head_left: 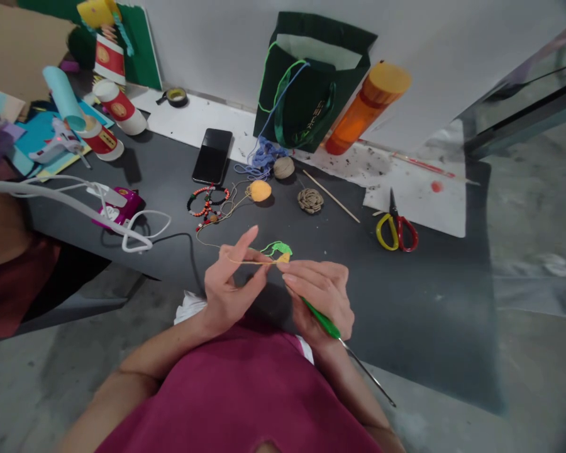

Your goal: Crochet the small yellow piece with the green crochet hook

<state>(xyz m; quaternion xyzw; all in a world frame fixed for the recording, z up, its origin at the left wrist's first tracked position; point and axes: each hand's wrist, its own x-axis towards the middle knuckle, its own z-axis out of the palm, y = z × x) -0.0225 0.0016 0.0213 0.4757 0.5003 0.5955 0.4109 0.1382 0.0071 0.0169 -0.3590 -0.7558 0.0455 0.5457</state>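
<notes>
Over dark mat [405, 302], near edge: left hand [229, 286] half open, yellow yarn [249, 262] strung over its fingers for tension; right hand [318, 299] closed around green crochet hook [323, 318], also pinching small crocheted piece [280, 253].

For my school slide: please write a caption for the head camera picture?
Yellow yarn runs over the left hand while the right hand holds a green crochet hook at a small green-and-yellow piece.
</notes>
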